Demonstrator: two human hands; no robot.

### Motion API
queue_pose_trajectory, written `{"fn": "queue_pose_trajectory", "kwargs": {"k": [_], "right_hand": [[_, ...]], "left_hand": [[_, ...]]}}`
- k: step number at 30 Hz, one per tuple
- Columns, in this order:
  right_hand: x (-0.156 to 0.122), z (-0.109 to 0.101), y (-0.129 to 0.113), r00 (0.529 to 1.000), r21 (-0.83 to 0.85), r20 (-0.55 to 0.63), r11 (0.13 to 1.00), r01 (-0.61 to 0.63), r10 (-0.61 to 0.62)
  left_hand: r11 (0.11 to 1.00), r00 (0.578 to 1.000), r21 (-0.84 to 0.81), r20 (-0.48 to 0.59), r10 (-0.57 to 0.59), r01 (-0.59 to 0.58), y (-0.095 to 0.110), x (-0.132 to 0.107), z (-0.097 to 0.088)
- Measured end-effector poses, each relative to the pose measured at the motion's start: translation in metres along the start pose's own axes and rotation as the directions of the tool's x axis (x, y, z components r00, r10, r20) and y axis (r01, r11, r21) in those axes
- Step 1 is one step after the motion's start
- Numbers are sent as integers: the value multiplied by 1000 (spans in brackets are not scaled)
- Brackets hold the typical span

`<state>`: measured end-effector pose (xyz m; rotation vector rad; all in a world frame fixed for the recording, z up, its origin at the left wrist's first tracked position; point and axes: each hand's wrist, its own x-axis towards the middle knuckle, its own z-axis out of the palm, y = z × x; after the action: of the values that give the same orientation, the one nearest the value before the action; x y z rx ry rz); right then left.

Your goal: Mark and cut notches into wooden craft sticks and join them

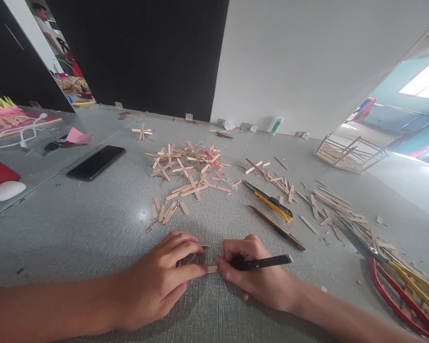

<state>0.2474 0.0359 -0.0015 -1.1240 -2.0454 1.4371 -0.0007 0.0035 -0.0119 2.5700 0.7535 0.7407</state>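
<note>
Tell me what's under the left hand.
Part of a wooden stick shows just beyond the left hand; anything directly beneath the palm is covered and cannot be seen.

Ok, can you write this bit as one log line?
left hand: touching wooden piece | right hand: holding black pen-like tool | beyond: yellow-and-black cutter

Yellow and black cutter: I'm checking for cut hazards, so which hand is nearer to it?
Right. The right hand is on the near side of the cutter, apart from it; the left hand is farther off, to the near left of it.
</note>
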Motion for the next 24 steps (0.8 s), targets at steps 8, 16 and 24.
{"fn": "queue_pose_trajectory", "kwargs": {"k": [8,16,24], "right_hand": [[1,-2,-3,999,-12,30,1000,15,-14],[-3,0,2,1000,-5,3,1000,-22,22],[-2,1,-2,1000,-10,-6,1000,2,-2]], "left_hand": [[1000,1000,-8,-6,7,-7,0,0,0],[1000,1000,6,-26,15,-15,1,2,-1],[997,998,58,-36,48,-46,2,3,-1]]}}
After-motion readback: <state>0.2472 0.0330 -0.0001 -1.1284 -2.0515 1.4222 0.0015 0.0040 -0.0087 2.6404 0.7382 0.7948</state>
